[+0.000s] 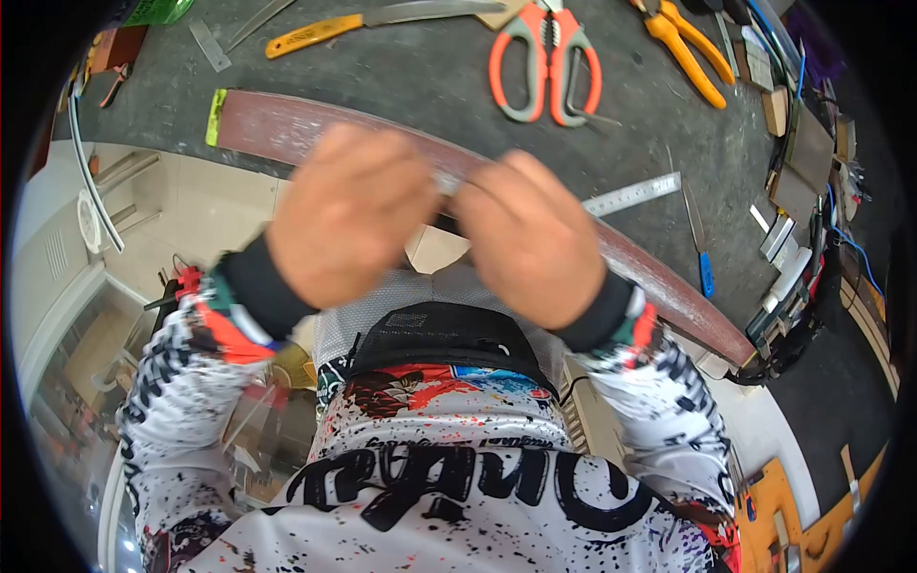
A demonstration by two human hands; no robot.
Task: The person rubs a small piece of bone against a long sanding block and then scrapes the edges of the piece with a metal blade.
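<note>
A long reddish-brown strip (263,124) with whitish wear marks runs along the table's near edge, with a yellow-green piece (216,117) at its left end. Over its middle, my left hand (353,215) is closed, fingers curled and slightly blurred. Close beside it, my right hand (530,239) is closed too, its fingertips near those of the left. A small dark thing shows between the fingertips, too hidden to name. Right of my right hand a steel ruler (635,194) lies partly covered.
On the dark table (401,72) lie orange-grey scissors (545,67), orange-handled pliers (686,48), a yellow-handled blade (315,36) and a blue-handled knife (705,272). Several blocks and tools line the right edge. A small metal plate (209,45) lies at the upper left.
</note>
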